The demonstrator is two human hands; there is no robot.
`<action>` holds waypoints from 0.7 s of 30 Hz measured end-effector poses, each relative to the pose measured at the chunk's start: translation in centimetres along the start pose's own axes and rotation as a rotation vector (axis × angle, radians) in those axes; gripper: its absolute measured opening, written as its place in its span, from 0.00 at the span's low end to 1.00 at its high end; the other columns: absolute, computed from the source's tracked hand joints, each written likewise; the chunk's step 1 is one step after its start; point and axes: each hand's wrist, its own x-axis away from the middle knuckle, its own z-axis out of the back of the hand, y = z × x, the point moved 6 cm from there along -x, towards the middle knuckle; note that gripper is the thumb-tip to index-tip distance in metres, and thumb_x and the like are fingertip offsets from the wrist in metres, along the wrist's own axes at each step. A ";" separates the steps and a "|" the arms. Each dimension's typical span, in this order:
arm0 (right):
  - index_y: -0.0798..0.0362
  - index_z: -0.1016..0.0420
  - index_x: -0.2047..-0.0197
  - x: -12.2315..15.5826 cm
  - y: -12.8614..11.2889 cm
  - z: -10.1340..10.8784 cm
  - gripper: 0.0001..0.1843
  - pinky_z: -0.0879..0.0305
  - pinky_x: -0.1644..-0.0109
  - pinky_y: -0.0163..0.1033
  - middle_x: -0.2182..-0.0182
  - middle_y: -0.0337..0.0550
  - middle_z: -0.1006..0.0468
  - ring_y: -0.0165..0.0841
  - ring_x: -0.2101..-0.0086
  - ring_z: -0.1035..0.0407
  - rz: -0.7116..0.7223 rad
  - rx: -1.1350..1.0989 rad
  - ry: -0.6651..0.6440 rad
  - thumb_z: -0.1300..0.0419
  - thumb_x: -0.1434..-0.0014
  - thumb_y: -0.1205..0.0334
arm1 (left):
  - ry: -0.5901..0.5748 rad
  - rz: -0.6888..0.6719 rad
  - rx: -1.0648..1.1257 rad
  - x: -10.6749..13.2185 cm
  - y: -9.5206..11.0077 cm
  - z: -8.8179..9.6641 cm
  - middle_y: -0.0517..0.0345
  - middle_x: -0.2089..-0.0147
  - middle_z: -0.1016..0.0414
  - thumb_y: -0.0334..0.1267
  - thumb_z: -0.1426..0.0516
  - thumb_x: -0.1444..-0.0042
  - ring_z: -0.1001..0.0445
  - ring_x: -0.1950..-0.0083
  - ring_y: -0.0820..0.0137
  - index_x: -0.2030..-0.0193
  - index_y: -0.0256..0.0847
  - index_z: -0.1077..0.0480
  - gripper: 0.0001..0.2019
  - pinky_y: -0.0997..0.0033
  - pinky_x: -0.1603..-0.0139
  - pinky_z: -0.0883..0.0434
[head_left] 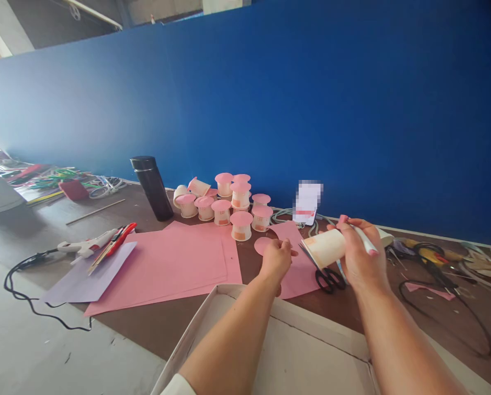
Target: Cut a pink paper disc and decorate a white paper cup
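Note:
My right hand (364,260) grips a pale paper cup (325,248) tilted on its side, its rim facing left, together with a white marker (363,237) with pink ends. My left hand (276,262) has its fingers pinched together; whether anything is between them is hidden. Just behind it shows a pink paper disc (262,246), and I cannot tell if the hand touches it. Below the cup, black-handled scissors (331,280) lie on a cut sheet of pink paper (303,280). Several paper cups (241,233) topped with pink discs are grouped beyond my left hand.
Larger pink sheets (179,255), a purple sheet (91,274), a glue gun (84,244) and a red cutter (122,240) lie to the left. A black bottle (152,189) leans in view. A blurred phone (306,202) stands behind. A shallow box (311,351) is nearest me; cables (434,269) lie right.

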 end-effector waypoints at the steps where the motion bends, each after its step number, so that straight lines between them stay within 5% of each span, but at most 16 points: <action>1: 0.48 0.38 0.57 0.2 -0.5 0.5 0.23 0.27 0.66 0.38 0.64 0.37 0.26 0.33 0.68 0.26 -0.010 -0.054 -0.002 0.35 0.50 0.47 | -0.109 0.032 0.078 0.2 0.0 -0.8 0.44 0.63 0.23 0.53 0.51 0.39 0.35 0.72 0.72 0.63 0.37 0.29 0.20 0.72 0.73 0.37; 5: 0.47 0.35 0.59 1.6 -1.7 2.4 0.20 0.27 0.67 0.38 0.68 0.34 0.26 0.31 0.70 0.26 -0.033 -0.130 0.018 0.32 0.51 0.52 | -0.626 0.192 0.413 2.6 0.1 -4.2 0.49 0.69 0.26 0.66 0.52 0.45 0.40 0.76 0.78 0.70 0.35 0.29 0.31 0.79 0.79 0.43; 8: 0.47 0.34 0.58 2.6 -1.6 2.8 0.19 0.27 0.66 0.38 0.70 0.34 0.26 0.32 0.70 0.25 -0.034 -0.114 -0.012 0.33 0.50 0.53 | -0.791 0.305 0.590 4.3 -0.1 -5.7 0.56 0.73 0.31 0.64 0.47 0.47 0.38 0.76 0.79 0.69 0.35 0.29 0.28 0.81 0.79 0.40; 11: 0.49 0.32 0.59 3.0 -1.2 2.6 0.19 0.27 0.63 0.40 0.67 0.37 0.24 0.34 0.67 0.25 -0.003 -0.052 -0.040 0.32 0.50 0.54 | -0.761 0.298 0.733 4.6 -0.2 -6.2 0.53 0.67 0.27 0.53 0.43 0.44 0.31 0.71 0.75 0.59 0.36 0.28 0.20 0.79 0.74 0.34; 15: 0.48 0.32 0.57 2.5 -0.5 3.6 0.20 0.28 0.58 0.41 0.64 0.40 0.23 0.35 0.63 0.25 0.035 0.065 0.066 0.34 0.49 0.49 | -0.560 0.212 0.818 3.7 -0.2 -5.8 0.49 0.56 0.24 0.38 0.44 0.43 0.25 0.60 0.69 0.54 0.35 0.28 0.12 0.74 0.62 0.28; 18: 0.48 0.30 0.57 2.0 0.0 5.6 0.20 0.30 0.60 0.41 0.63 0.43 0.23 0.37 0.63 0.26 0.018 0.449 0.195 0.39 0.48 0.44 | -0.412 0.070 0.857 2.7 0.0 -5.1 0.47 0.52 0.24 0.35 0.43 0.45 0.25 0.53 0.67 0.55 0.34 0.27 0.12 0.73 0.54 0.29; 21: 0.47 0.26 0.60 1.6 1.4 6.0 0.18 0.34 0.62 0.42 0.63 0.44 0.22 0.41 0.64 0.27 -0.047 0.944 0.032 0.41 0.47 0.44 | -0.384 -0.118 0.817 2.3 0.6 -4.8 0.47 0.51 0.23 0.34 0.38 0.51 0.26 0.49 0.63 0.56 0.34 0.26 0.14 0.69 0.47 0.32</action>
